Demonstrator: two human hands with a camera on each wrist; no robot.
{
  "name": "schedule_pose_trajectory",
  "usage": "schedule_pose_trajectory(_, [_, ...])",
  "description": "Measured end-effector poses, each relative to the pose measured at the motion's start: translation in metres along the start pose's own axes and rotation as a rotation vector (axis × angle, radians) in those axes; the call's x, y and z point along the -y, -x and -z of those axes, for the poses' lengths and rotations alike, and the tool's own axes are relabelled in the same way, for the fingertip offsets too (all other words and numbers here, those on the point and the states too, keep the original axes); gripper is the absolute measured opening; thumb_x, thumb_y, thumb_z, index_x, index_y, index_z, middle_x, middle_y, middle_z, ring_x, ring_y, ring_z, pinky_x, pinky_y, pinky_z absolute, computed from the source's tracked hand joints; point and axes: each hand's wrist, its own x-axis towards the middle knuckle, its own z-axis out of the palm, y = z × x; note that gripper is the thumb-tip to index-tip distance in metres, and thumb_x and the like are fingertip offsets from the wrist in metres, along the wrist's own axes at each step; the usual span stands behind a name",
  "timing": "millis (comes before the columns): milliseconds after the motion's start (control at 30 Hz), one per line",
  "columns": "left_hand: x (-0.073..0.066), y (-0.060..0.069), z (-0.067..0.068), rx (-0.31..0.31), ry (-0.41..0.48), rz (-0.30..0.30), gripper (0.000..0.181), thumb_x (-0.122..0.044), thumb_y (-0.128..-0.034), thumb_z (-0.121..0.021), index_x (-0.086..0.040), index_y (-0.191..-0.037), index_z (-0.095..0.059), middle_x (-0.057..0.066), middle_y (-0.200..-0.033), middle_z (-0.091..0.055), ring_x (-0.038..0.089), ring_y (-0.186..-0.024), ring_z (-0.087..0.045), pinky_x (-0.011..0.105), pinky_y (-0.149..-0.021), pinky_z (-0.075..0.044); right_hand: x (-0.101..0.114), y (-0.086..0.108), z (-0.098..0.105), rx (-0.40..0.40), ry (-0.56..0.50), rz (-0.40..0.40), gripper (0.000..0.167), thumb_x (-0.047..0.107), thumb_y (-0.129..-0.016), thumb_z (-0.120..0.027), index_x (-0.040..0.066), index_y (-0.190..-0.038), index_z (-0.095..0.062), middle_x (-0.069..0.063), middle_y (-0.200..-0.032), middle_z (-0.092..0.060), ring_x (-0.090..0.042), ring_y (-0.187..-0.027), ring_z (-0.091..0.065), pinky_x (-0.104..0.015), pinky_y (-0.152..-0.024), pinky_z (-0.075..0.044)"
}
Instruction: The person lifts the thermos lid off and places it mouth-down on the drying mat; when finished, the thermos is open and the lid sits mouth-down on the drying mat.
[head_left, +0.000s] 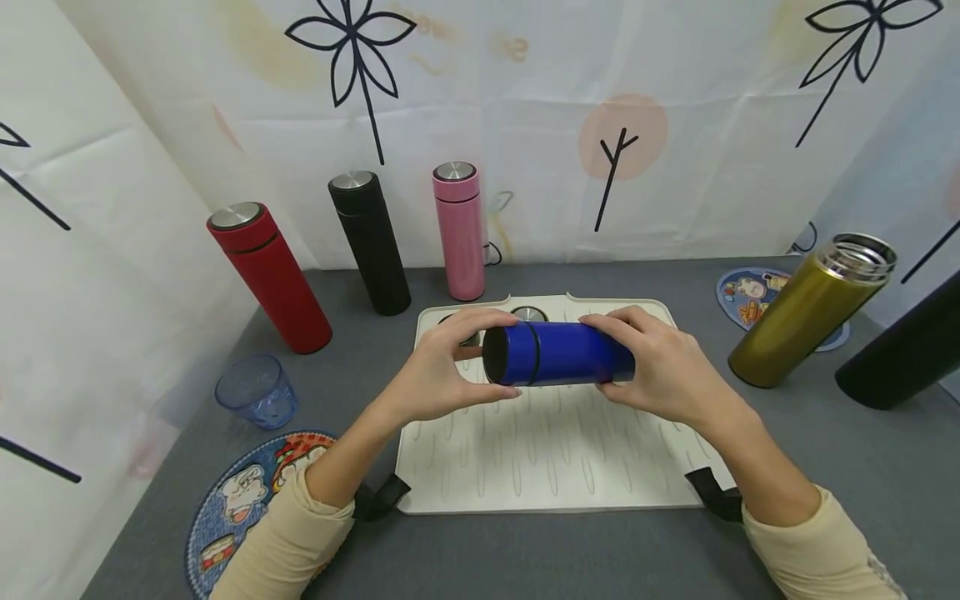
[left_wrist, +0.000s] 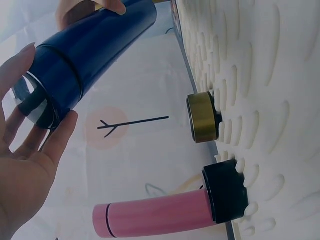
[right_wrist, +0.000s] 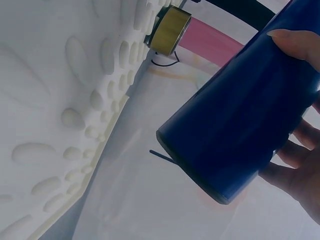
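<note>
A blue thermos (head_left: 577,354) lies sideways in the air over a white ridged mat (head_left: 540,483), its lid end to the left. My left hand (head_left: 442,367) holds the lid end, fingers and thumb spread around it. The right hand (head_left: 663,367) grips the body near its base. In the left wrist view the lid (left_wrist: 52,75) sits on the thermos, with a dark seam below it. Behind the thermos, a gold lid (left_wrist: 204,117) and a black lid (left_wrist: 225,192) stand on the mat; the head view shows them partly hidden.
Red (head_left: 273,283), black (head_left: 371,246) and pink (head_left: 461,233) thermoses stand at the back left. On the right are a lidless gold thermos (head_left: 813,312) and another black one (head_left: 907,350). A blue glass (head_left: 258,396) and round placemat (head_left: 240,500) are at left.
</note>
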Motion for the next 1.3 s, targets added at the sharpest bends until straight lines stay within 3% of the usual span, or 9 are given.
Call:
schedule_pose_trajectory(300, [-0.0008,0.0005,-0.0006,-0.024,0.022,0.021,0.070,-0.006,-0.0661,-0.088,-0.008,-0.129,-0.057,0.005,-0.130,-0.052,0.018,-0.119,-0.048,0.030,-0.083,-0.052,0.0001,-0.0003,-0.0010,-0.004,0.009,0.012,0.078,0.018,-0.059,-0.090,0.011,-0.128,-0.055,-0.015,-0.118,-0.060,-0.037,-0.107,-0.057,-0.060,-0.079,-0.049])
schedule_pose_trajectory(567, [-0.0035,0.0011,-0.0052,-0.072,0.038,0.127,0.066,-0.011,-0.0693,-0.087,-0.012,-0.129,-0.058,0.000,-0.129,-0.053,0.017,-0.116,-0.049,0.032,-0.082,-0.053,-0.0032,-0.0002,-0.0055,-0.089,0.047,0.055,0.078,0.017,-0.055,-0.091,0.011,-0.125,-0.056,-0.016,-0.116,-0.061,-0.037,-0.105,-0.058,-0.059,-0.077,-0.049])
schedule_pose_trajectory(700, [-0.0044,0.0011,-0.0076,-0.097,0.093,0.219,0.067,-0.013,-0.0711,-0.086,-0.012,-0.131,-0.055,0.003,-0.129,-0.051,0.023,-0.113,-0.052,0.036,-0.082,-0.053,-0.0047,-0.0005,-0.0080,-0.134,0.069,0.078,0.079,0.016,-0.054,-0.092,0.010,-0.125,-0.056,-0.016,-0.115,-0.061,-0.037,-0.104,-0.058,-0.059,-0.078,-0.049])
schedule_pose_trajectory(833, [-0.0051,0.0002,-0.0089,-0.119,0.133,0.375,0.066,-0.020,-0.0751,-0.083,-0.015,-0.133,-0.053,0.007,-0.127,-0.052,0.025,-0.110,-0.055,0.035,-0.082,-0.053,-0.0056,-0.0015,-0.0093,-0.177,0.097,0.095,0.080,0.015,-0.052,-0.092,0.009,-0.123,-0.058,-0.016,-0.114,-0.060,-0.036,-0.104,-0.057,-0.058,-0.080,-0.049])
schedule_pose_trajectory(967, [-0.0062,-0.0011,-0.0083,-0.085,0.121,0.473,0.065,-0.027,-0.0797,-0.079,-0.017,-0.136,-0.049,0.008,-0.128,-0.050,0.026,-0.113,-0.054,0.035,-0.084,-0.052,-0.0066,-0.0018,-0.0095,-0.191,0.105,0.100,0.080,0.016,-0.051,-0.093,0.009,-0.122,-0.059,-0.017,-0.114,-0.060,-0.036,-0.104,-0.057,-0.058,-0.079,-0.049])
schedule_pose_trajectory(1033, [-0.0058,-0.0014,-0.0071,-0.056,0.131,0.468,0.064,-0.027,-0.0823,-0.076,-0.017,-0.138,-0.046,0.009,-0.130,-0.048,0.027,-0.115,-0.053,0.035,-0.085,-0.052,-0.0073,-0.0017,-0.0092,-0.182,0.099,0.095,0.079,0.016,-0.051,-0.093,0.010,-0.122,-0.059,-0.017,-0.114,-0.060,-0.036,-0.104,-0.058,-0.058,-0.079,-0.049])
schedule_pose_trajectory(1133, [-0.0030,-0.0015,-0.0047,-0.023,0.142,0.387,0.066,-0.021,-0.0833,-0.076,-0.016,-0.141,-0.043,0.008,-0.134,-0.045,0.025,-0.117,-0.050,0.034,-0.088,-0.050,-0.0082,-0.0009,-0.0080,-0.160,0.081,0.083,0.079,0.017,-0.052,-0.092,0.009,-0.122,-0.058,-0.017,-0.114,-0.060,-0.037,-0.104,-0.058,-0.058,-0.077,-0.050])
schedule_pose_trajectory(1300, [0.0028,-0.0009,0.0007,0.022,0.038,0.116,0.078,-0.011,-0.0745,-0.083,-0.013,-0.142,-0.043,0.005,-0.140,-0.042,0.018,-0.125,-0.042,0.032,-0.094,-0.046,-0.0084,0.0004,-0.0059,-0.114,0.039,0.062,0.078,0.018,-0.054,-0.092,0.011,-0.123,-0.057,-0.015,-0.113,-0.061,-0.037,-0.103,-0.059,-0.059,-0.073,-0.051])
